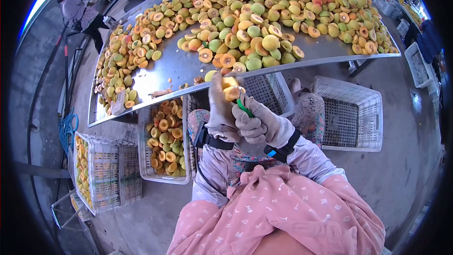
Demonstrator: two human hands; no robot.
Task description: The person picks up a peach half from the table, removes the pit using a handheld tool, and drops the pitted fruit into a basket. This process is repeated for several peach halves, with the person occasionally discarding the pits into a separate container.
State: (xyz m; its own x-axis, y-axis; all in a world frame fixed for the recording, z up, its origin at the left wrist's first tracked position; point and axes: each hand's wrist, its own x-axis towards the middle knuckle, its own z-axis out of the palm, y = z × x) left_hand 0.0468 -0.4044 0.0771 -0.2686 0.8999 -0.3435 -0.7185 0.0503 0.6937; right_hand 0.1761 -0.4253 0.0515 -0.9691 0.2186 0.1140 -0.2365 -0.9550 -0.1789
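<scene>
My left hand (221,113), gloved and partly blurred, is closed around a cut apricot (231,93) with its orange flesh showing. In my right hand (257,123), also gloved, is a pitting tool with a green handle (244,108). Its thin metal end meets the fruit; the exact shape of the tip is hard to make out. Both hands are close together just off the near edge of the metal table (181,68). A heap of whole and halved apricots (255,33) covers much of that table, pits visible in several halves.
A crate of apricot halves (141,156) stands below the table at left, beside stacked filled crates (106,172). Another crate (288,97) sits under the table edge, with a white crate (375,134) to the right. Other people (80,12) are around the table's far side.
</scene>
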